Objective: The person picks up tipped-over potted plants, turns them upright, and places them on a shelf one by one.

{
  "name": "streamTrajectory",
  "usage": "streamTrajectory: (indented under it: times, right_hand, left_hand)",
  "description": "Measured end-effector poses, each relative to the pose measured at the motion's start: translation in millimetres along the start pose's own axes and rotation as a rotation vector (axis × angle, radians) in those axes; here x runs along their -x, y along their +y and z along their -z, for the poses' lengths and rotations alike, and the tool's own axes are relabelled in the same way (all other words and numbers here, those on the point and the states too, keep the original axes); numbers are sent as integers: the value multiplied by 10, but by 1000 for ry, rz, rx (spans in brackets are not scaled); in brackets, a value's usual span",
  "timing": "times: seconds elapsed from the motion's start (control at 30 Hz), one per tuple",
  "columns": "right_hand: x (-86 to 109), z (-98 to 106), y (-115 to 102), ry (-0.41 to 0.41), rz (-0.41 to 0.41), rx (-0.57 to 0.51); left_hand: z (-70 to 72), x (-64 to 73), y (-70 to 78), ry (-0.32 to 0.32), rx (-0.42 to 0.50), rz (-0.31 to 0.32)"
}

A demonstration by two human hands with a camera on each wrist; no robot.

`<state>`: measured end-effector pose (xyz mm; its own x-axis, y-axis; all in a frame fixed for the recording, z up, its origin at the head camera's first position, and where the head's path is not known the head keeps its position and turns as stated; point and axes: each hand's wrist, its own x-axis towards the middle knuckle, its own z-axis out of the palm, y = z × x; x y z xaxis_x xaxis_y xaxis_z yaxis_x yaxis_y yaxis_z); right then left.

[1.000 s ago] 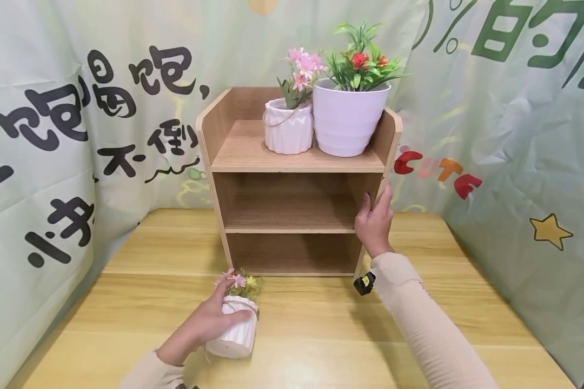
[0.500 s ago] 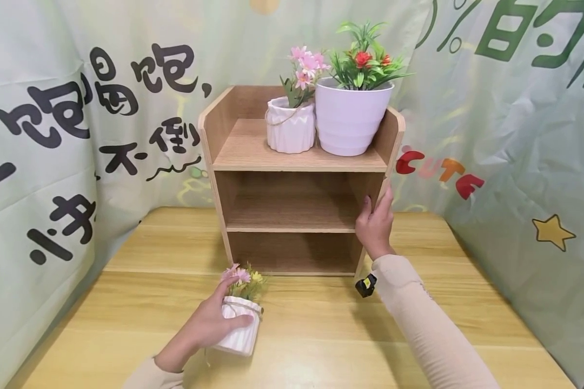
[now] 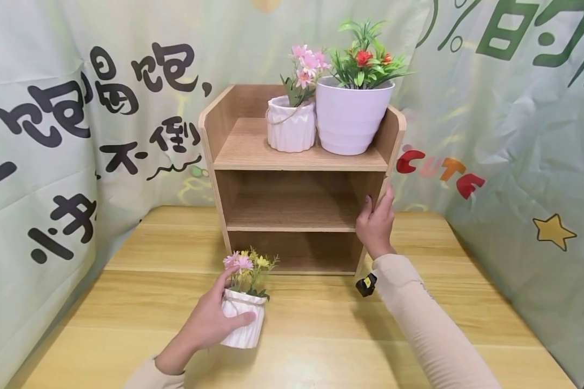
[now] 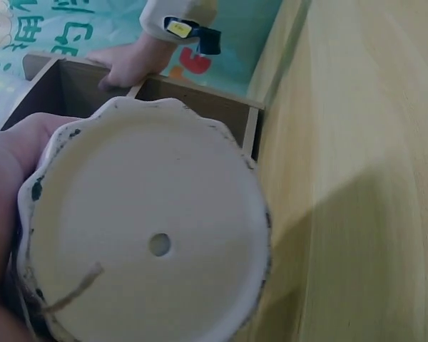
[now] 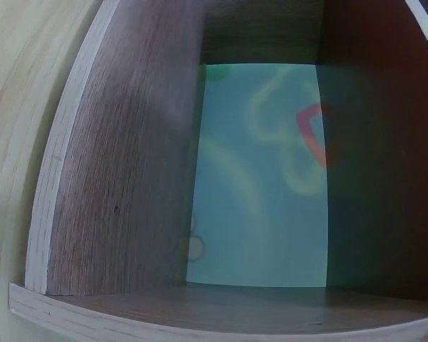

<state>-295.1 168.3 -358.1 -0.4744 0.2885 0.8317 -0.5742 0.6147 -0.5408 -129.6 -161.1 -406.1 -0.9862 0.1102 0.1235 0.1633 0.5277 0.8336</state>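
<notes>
My left hand grips a small white ribbed flowerpot planted with pink and yellow flowers. It is held over the table, slightly tilted, in front of the shelf unit's lower left. In the left wrist view the pot's round underside faces the camera, showing a drain hole and a bit of twine. My right hand grips the right side panel of the wooden shelf unit, thumb on the inner face and fingers outside. The right wrist view looks into a shelf compartment; the hand is out of frame there.
On the unit's top shelf stand a white pot with pink flowers and a larger white planter with red flowers. A printed curtain hangs behind the wooden table. A small black device sits at the right cuff.
My left hand has turned the flowerpot more upright and moved it slightly up and right, so its underside no longer shows in the head view. The right hand stays on the panel.
</notes>
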Motion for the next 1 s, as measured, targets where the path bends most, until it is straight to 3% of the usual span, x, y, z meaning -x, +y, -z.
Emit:
streamTrajectory:
  times: [0.23,0.43,0.73,1.0]
  right_hand:
    - [6,12,1,-15,-2,8]
    - [9,11,-5,-12,-9,7]
    - [12,3,-2,-18,5,6]
    - [17,3,1,-7,0,13]
  left_hand:
    - [19,15,26,88,-26,-67]
    - [29,24,67,136,65,-102]
    - [58,24,102,194,128,-296]
    - [133,-38,187,310,23,-495]
